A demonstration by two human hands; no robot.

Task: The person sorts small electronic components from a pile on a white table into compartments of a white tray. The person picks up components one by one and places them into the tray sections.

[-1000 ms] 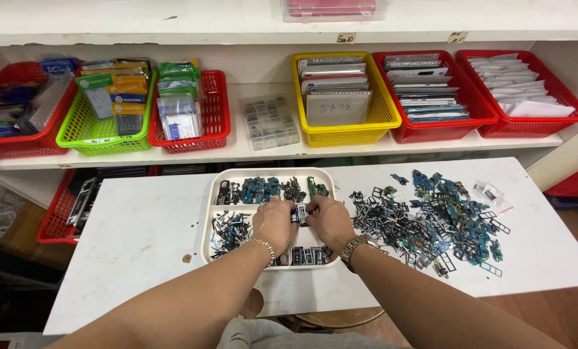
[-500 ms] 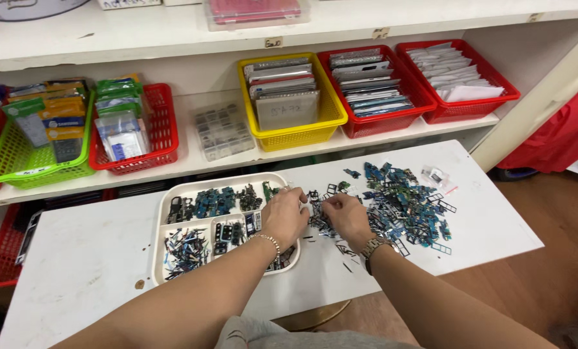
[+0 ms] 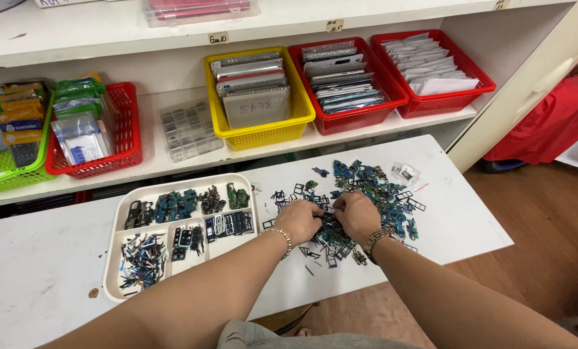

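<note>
Beside tray (image 3: 117,255), hands (image 3: 327,216) amid parts pile (image 3: 373,187), table edge near.

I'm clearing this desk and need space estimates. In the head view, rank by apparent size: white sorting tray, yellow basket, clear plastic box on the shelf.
1. white sorting tray, though nearest the camera
2. yellow basket
3. clear plastic box

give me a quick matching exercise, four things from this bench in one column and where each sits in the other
Things:
1. yellow basket
2. white tray
3. left hand
4. red cloth

Places:
A. on the floor, right of the table
B. on the pile of small blue parts
C. on the shelf, between red baskets
D. on the table, left of the hands

Pairs: 1-C, 2-D, 3-B, 4-A
</note>
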